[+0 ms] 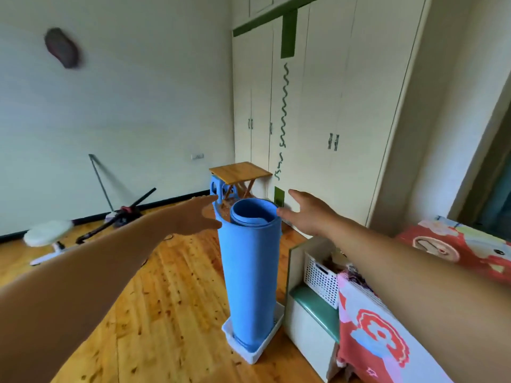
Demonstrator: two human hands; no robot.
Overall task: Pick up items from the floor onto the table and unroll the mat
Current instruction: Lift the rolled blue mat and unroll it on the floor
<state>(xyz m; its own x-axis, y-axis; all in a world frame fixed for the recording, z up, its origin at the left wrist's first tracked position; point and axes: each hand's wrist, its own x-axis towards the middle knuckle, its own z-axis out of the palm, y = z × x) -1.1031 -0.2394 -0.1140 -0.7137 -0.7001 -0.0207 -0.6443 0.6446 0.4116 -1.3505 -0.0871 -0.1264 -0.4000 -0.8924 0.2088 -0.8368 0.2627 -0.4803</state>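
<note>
A rolled blue mat (250, 272) stands upright in a shallow white tray (255, 348) on the wooden floor. My left hand (197, 217) is open just left of the roll's top, fingers spread, close to it or touching it. My right hand (307, 214) is open just right of the top rim, its thumb near the rim. Neither hand grips the mat. A small wooden folding table (240, 171) stands behind the mat by the wardrobe.
A blue plastic stool (217, 187) sits under the folding table. A white round stool (48, 234) and a fallen dark tripod (119, 218) lie on the floor at left. To the right of the mat stand a white cabinet (312, 308) holding a white basket (322, 277), and a bed (387, 327) with a patterned cover.
</note>
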